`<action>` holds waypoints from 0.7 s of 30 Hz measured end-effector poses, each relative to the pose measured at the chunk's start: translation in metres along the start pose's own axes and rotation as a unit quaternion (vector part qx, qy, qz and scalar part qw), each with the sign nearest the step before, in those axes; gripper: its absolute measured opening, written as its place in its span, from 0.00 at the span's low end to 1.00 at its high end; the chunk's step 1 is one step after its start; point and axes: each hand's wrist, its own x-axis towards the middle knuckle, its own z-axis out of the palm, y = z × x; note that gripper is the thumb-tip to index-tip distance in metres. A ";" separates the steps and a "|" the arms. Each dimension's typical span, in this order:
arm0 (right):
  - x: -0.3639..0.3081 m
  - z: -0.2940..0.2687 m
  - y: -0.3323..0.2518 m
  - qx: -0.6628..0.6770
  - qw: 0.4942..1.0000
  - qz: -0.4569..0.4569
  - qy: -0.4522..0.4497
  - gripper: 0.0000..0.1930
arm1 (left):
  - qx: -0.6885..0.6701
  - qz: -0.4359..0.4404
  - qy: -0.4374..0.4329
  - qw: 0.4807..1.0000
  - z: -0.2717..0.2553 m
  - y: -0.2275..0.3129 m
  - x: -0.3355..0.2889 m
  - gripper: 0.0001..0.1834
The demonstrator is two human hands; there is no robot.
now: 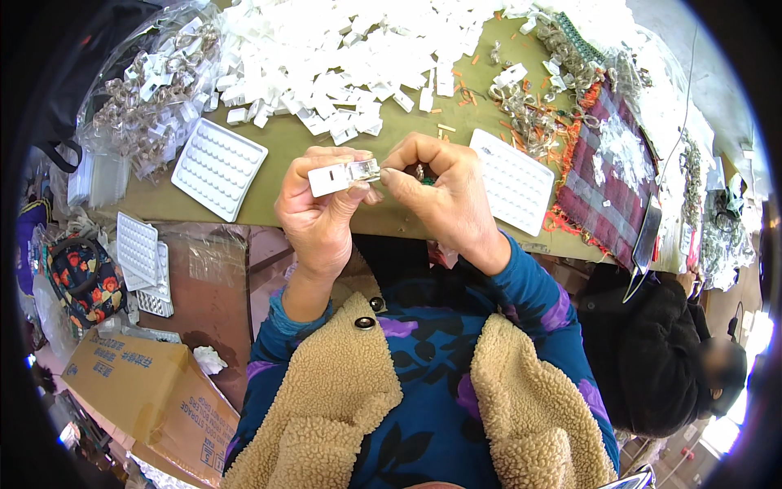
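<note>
My left hand point(316, 224) holds a small white plastic casing point(328, 179) between thumb and fingers, above the table's near edge. The casing has a dark slot on its face and a clear or metallic end that points to the right. Close to that end, my right hand point(448, 191) is closed in a pinch, thumb against forefinger. Something small and dark green shows among its curled fingers, too hidden to name. A large heap of similar white casings point(350, 49) lies beyond both hands.
White dimpled trays lie on the left point(218, 169) and right point(513, 183) of the green table point(277, 147). Metal clips point(521, 114) and orange bits are scattered far right, near a plaid cloth point(607, 179). A cardboard box point(151, 391) stands lower left. Someone in black point(643, 350) sits at right.
</note>
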 end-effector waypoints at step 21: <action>-0.003 0.003 0.006 -0.135 0.968 -0.183 0.104 0.04 | -0.096 -0.240 0.069 0.964 0.020 -0.007 -0.008 0.15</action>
